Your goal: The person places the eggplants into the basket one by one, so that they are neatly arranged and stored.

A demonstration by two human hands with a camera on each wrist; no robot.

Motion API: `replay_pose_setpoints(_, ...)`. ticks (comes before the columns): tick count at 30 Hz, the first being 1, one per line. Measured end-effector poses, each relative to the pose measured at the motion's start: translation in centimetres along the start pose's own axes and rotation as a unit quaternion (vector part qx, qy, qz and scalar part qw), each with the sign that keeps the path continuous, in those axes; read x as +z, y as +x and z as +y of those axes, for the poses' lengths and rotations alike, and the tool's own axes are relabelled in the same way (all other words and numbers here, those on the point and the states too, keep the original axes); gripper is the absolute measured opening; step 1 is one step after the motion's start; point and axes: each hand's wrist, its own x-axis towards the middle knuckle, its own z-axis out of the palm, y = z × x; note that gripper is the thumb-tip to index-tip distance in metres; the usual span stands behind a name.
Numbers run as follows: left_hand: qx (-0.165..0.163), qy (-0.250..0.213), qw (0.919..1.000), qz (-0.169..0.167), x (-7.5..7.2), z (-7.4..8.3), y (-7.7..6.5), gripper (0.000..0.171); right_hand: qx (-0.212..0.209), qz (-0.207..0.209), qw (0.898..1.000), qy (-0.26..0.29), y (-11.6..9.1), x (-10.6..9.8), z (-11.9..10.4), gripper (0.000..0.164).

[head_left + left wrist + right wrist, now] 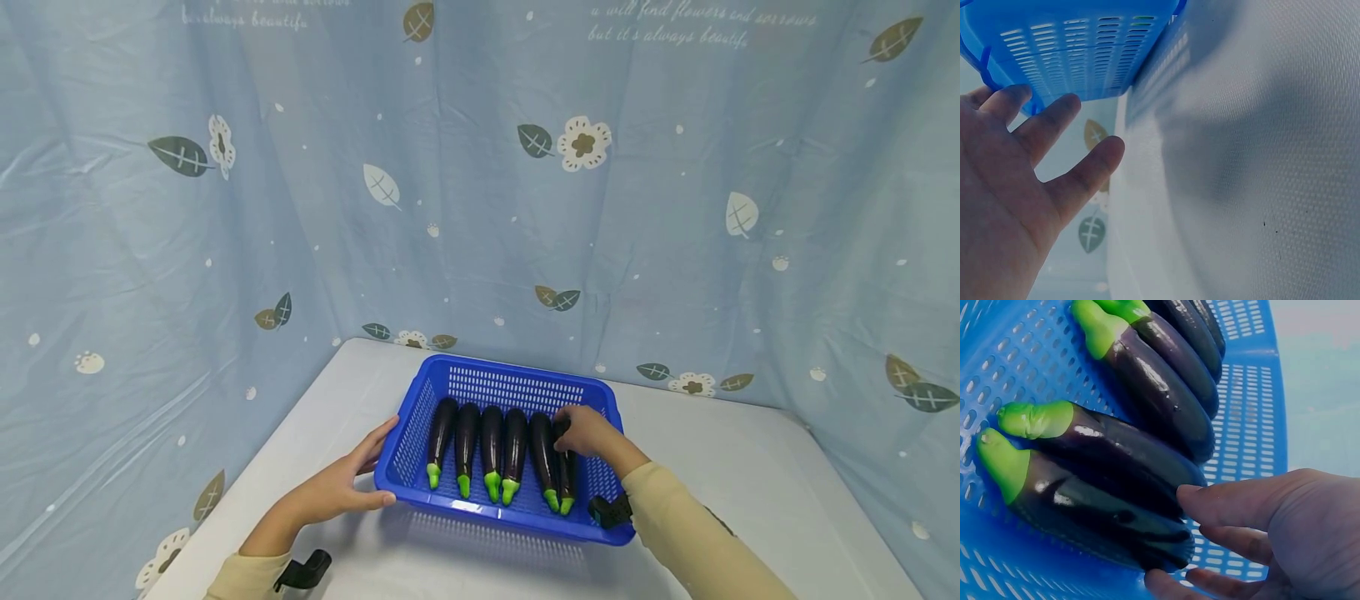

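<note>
Several dark purple eggplants (491,442) with green stem ends lie side by side in a blue plastic basket (510,367). My right hand (591,432) is over the far end of the rightmost eggplant (1097,512). Its thumb and fingers are spread around that end in the right wrist view, the thumb close to the neighbouring eggplant (1129,453). Whether they press on it is hard to tell. My left hand (341,487) is at the basket's left side, fingers extended, fingertips at the rim in the left wrist view, thumb apart from the fingers.
The basket sits on a white-covered table (720,467). Behind and to the left hangs a pale blue curtain (480,233) with leaf and flower prints. A black wrist mount (611,510) on the right arm overlaps the basket's near right corner.
</note>
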Motion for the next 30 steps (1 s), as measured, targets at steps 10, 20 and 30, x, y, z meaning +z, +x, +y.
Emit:
replay_pose_setpoints(10, 0.021, 0.001, 0.9998, -0.003, 0.0, -0.5, 0.2, 0.104, -0.007, 0.021, 1.0, 0.016, -0.5, -0.3, 0.1, 0.041)
replay_pose_setpoints(20, 0.011, 0.009, 0.9999, -0.006, -0.1, -0.5, 0.2, 0.104, -0.039, 0.075, 0.995, 0.045, -1.8, -1.3, 0.4, 0.03)
replay_pose_setpoints(30, 0.023, 0.018, 0.9995, 0.012, -0.6, -0.3, 0.1, 0.099, -0.042, 0.067, 0.979, 0.189, -2.6, -2.4, 1.8, 0.032)
